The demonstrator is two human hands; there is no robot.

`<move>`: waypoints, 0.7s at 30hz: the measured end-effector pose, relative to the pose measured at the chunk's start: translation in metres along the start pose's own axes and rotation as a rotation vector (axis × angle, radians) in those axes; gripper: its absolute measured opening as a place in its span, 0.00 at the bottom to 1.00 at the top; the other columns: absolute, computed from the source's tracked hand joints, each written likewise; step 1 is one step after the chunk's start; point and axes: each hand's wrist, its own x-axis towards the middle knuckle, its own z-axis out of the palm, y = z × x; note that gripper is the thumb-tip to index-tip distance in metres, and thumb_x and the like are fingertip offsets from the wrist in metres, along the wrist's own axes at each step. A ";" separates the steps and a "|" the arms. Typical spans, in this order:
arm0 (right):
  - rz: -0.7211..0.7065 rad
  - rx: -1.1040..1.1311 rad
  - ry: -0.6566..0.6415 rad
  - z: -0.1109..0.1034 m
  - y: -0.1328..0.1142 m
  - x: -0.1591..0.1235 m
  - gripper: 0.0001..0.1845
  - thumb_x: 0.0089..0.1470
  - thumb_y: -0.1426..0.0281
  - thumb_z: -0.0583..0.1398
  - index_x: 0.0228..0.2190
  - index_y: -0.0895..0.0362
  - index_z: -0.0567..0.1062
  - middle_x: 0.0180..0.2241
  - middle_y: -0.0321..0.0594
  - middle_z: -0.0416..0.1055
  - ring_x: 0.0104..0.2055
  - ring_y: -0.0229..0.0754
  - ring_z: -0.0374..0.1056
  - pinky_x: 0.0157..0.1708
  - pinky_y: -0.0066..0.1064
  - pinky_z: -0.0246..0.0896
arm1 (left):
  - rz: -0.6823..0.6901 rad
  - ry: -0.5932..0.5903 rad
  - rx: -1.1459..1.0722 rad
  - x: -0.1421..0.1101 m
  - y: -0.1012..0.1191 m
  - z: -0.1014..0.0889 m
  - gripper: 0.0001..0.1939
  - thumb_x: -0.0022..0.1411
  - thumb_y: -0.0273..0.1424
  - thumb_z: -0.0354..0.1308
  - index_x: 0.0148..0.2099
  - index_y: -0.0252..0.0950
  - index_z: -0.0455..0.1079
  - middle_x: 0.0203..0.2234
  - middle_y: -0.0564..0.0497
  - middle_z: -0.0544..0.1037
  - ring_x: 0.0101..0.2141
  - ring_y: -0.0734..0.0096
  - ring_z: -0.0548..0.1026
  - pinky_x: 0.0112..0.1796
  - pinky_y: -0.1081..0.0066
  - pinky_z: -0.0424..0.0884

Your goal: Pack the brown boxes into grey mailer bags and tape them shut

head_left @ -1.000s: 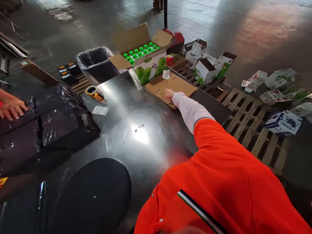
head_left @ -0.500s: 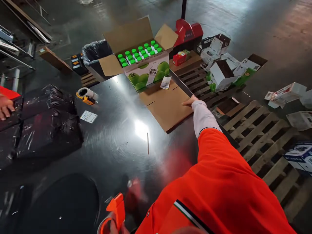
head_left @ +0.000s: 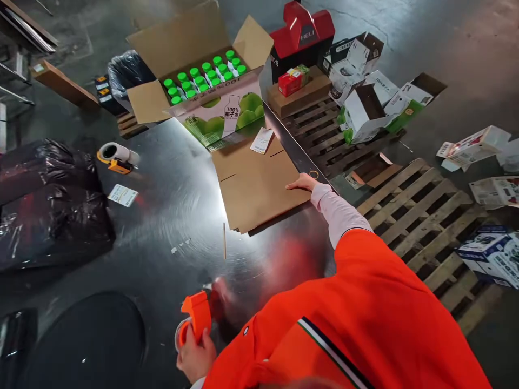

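Note:
My right hand reaches out in a white cuff and orange sleeve and grips the right edge of a stack of flattened cardboard boxes on the shiny metal table. My left hand is at the bottom edge, closed round an orange tape dispenser held just above the table. Behind the flat cardboard stands an open carton of green-capped bottles. A white paper slip lies on the cardboard's far end.
A second tape dispenser and a label lie at the table's left, beside black plastic bags. A thin stick lies mid-table. Wooden pallets, scattered small boxes and a red pallet jack are on the right.
My right hand has slid from the cardboard's top to its right edge. My left hand has come up into view with the orange dispenser. Another person's hand at left has left the view.

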 end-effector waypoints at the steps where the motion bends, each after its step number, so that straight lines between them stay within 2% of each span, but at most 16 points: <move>1: 0.005 0.013 -0.025 0.001 0.006 -0.009 0.35 0.34 0.60 0.85 0.41 0.64 0.83 0.41 0.49 0.85 0.43 0.51 0.82 0.44 0.33 0.78 | -0.002 0.040 -0.035 0.003 0.003 0.003 0.43 0.67 0.49 0.39 0.81 0.47 0.58 0.44 0.32 0.83 0.54 0.29 0.82 0.57 0.39 0.73; 3: 0.023 0.016 -0.049 0.002 0.022 -0.029 0.34 0.31 0.60 0.85 0.38 0.63 0.83 0.37 0.48 0.85 0.40 0.51 0.82 0.41 0.33 0.78 | 0.019 0.064 -0.076 0.007 0.010 0.005 0.44 0.68 0.52 0.38 0.82 0.44 0.54 0.45 0.32 0.83 0.54 0.30 0.81 0.59 0.41 0.72; 4: 0.037 0.007 -0.053 0.001 0.034 -0.040 0.35 0.29 0.60 0.85 0.38 0.62 0.84 0.36 0.48 0.85 0.40 0.52 0.82 0.41 0.33 0.77 | 0.041 0.038 -0.077 0.009 0.012 0.004 0.44 0.68 0.52 0.39 0.82 0.46 0.53 0.45 0.33 0.83 0.55 0.31 0.81 0.60 0.41 0.71; 7: 0.097 -0.054 -0.057 -0.009 0.074 -0.078 0.36 0.26 0.60 0.86 0.37 0.61 0.84 0.36 0.48 0.85 0.43 0.55 0.81 0.44 0.36 0.78 | 0.055 -0.024 -0.070 0.012 0.017 -0.002 0.41 0.68 0.50 0.42 0.80 0.51 0.57 0.44 0.35 0.82 0.57 0.29 0.79 0.62 0.38 0.69; 9: 0.150 -0.110 -0.048 -0.018 0.096 -0.099 0.39 0.24 0.61 0.86 0.40 0.61 0.83 0.42 0.52 0.84 0.50 0.61 0.80 0.50 0.40 0.77 | 0.058 -0.073 -0.064 0.011 0.019 -0.006 0.41 0.67 0.49 0.43 0.79 0.47 0.59 0.45 0.33 0.82 0.59 0.27 0.78 0.62 0.36 0.68; 11: 0.189 -0.224 0.024 -0.025 0.105 -0.112 0.45 0.23 0.62 0.86 0.46 0.62 0.82 0.53 0.60 0.80 0.61 0.69 0.74 0.59 0.47 0.73 | 0.043 -0.112 -0.049 0.009 0.022 -0.009 0.42 0.67 0.49 0.42 0.80 0.45 0.57 0.50 0.32 0.81 0.62 0.28 0.76 0.63 0.37 0.68; 12: 0.182 -0.307 0.088 -0.027 0.103 -0.114 0.48 0.26 0.62 0.86 0.50 0.63 0.81 0.58 0.64 0.76 0.66 0.71 0.69 0.63 0.50 0.70 | 0.028 -0.119 -0.044 0.007 0.024 -0.009 0.42 0.68 0.49 0.41 0.81 0.45 0.56 0.54 0.32 0.80 0.63 0.30 0.76 0.64 0.39 0.68; 14: 0.110 -0.437 0.211 -0.025 0.087 -0.108 0.49 0.39 0.58 0.82 0.58 0.64 0.76 0.62 0.65 0.72 0.69 0.69 0.66 0.67 0.51 0.65 | -0.008 -0.105 -0.041 0.003 0.029 -0.008 0.42 0.69 0.49 0.39 0.81 0.45 0.55 0.58 0.32 0.78 0.65 0.34 0.74 0.65 0.42 0.67; 15: 0.059 -0.460 0.246 -0.021 0.074 -0.100 0.43 0.49 0.55 0.78 0.59 0.64 0.76 0.61 0.63 0.73 0.67 0.66 0.68 0.67 0.49 0.65 | -0.012 -0.100 -0.044 0.001 0.031 -0.008 0.42 0.69 0.49 0.39 0.81 0.43 0.54 0.60 0.31 0.77 0.65 0.34 0.74 0.65 0.42 0.68; 17: -0.028 -0.416 0.232 -0.010 0.042 -0.079 0.30 0.65 0.50 0.67 0.54 0.63 0.79 0.54 0.58 0.79 0.61 0.62 0.74 0.65 0.46 0.67 | 0.000 -0.093 -0.060 -0.003 0.034 -0.006 0.43 0.70 0.49 0.39 0.81 0.38 0.54 0.59 0.27 0.77 0.65 0.32 0.74 0.64 0.41 0.69; 19: -0.055 -0.351 0.197 0.004 0.011 -0.054 0.27 0.70 0.51 0.62 0.46 0.65 0.82 0.50 0.60 0.81 0.59 0.63 0.76 0.65 0.47 0.68 | 0.009 -0.087 -0.071 -0.006 0.034 -0.006 0.44 0.69 0.49 0.39 0.82 0.35 0.52 0.58 0.26 0.78 0.63 0.31 0.76 0.64 0.41 0.70; 21: -0.066 -0.311 0.183 0.020 -0.016 -0.032 0.21 0.68 0.58 0.66 0.43 0.67 0.82 0.51 0.64 0.80 0.61 0.65 0.74 0.66 0.47 0.66 | 0.000 -0.083 -0.065 -0.009 0.030 -0.008 0.44 0.70 0.48 0.40 0.82 0.37 0.52 0.57 0.27 0.79 0.62 0.31 0.77 0.63 0.42 0.71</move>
